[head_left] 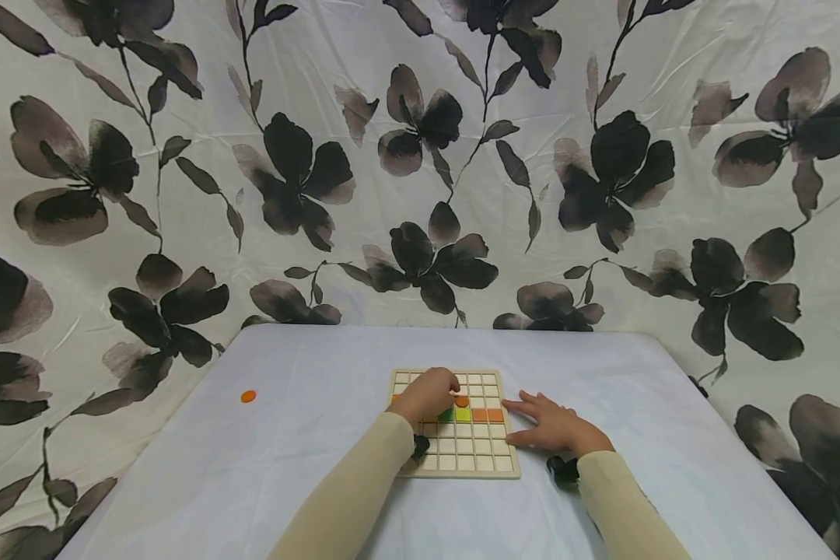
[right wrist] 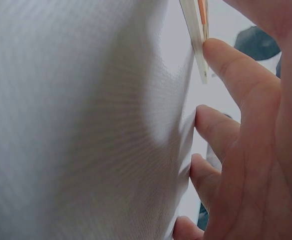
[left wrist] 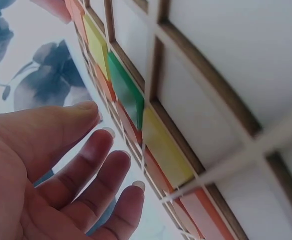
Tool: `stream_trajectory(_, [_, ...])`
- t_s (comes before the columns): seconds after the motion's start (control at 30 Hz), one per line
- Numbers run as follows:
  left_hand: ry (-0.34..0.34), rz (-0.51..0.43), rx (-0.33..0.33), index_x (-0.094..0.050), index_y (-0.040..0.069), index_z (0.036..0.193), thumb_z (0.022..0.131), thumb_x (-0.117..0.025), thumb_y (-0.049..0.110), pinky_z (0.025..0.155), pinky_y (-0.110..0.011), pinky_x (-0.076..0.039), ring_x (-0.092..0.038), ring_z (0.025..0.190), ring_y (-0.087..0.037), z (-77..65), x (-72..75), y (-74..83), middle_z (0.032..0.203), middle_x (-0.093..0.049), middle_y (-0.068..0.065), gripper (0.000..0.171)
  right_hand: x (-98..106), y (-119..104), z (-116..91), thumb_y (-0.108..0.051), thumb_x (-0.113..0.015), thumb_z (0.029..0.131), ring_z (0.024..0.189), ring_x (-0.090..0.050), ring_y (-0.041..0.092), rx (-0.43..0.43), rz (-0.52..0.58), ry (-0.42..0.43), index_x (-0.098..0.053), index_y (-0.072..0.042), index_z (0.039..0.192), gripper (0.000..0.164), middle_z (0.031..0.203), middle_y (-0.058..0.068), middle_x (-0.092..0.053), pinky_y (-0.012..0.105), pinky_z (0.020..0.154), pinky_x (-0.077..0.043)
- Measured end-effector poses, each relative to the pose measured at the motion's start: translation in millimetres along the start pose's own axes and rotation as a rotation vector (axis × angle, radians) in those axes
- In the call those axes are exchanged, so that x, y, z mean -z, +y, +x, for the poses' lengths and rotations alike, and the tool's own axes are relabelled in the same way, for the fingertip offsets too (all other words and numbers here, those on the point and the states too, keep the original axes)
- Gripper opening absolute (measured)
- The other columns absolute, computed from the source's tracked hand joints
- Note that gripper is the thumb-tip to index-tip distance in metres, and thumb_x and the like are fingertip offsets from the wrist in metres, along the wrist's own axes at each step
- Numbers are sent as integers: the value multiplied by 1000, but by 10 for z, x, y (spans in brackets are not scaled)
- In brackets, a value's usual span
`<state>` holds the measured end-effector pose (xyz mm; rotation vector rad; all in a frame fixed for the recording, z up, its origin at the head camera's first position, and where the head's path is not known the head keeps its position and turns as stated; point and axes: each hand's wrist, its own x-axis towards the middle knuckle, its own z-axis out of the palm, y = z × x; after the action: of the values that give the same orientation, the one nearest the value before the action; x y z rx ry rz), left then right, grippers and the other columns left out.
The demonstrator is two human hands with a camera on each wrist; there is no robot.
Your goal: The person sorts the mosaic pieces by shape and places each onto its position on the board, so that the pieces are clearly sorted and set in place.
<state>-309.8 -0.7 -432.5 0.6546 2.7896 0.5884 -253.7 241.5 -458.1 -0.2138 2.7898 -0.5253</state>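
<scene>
A light wooden grid board [head_left: 465, 465] lies on the table. One row holds coloured square tiles, among them a green tile [left wrist: 126, 90], a yellow tile [left wrist: 166, 147] and an orange tile [head_left: 495, 415]. Orange discs sit in the row beside it, one disc [head_left: 462, 401] showing just by the left fingertips. My left hand [head_left: 428, 395] hovers over the board, fingers loosely bent; in the left wrist view nothing shows between thumb and fingers. With fingers spread, my right hand [head_left: 551, 424] rests at the board's right edge, a fingertip touching it in the right wrist view.
A single orange disc [head_left: 248, 397] lies apart on the left of the table. White cloth covers the table [head_left: 308, 365], and a flower-patterned curtain [head_left: 420, 194] hangs behind its far edge.
</scene>
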Motion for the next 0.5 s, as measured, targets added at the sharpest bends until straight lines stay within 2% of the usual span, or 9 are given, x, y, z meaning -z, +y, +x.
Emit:
stream_trajectory(0.23, [15, -8, -13, -67, 7, 121, 96, -58, 12, 97, -38, -50, -59, 117, -24, -78, 53, -100, 123, -65, -8, 28, -11, 12, -21, -62, -67, 77, 146, -21, 41, 6, -2, 0, -44, -29, 145, 79, 158, 9, -30, 78, 104, -16])
stream_trajectory(0.5, [40, -37, 30, -66, 6, 122, 96, -57, 13, 97, -41, -49, -59, 117, -25, -159, 87, -232, 123, -64, -9, 28, -15, 15, -37, -63, -67, 77, 147, -20, 40, -6, -3, -7, -43, -31, 146, 79, 159, 8, -29, 77, 105, -15])
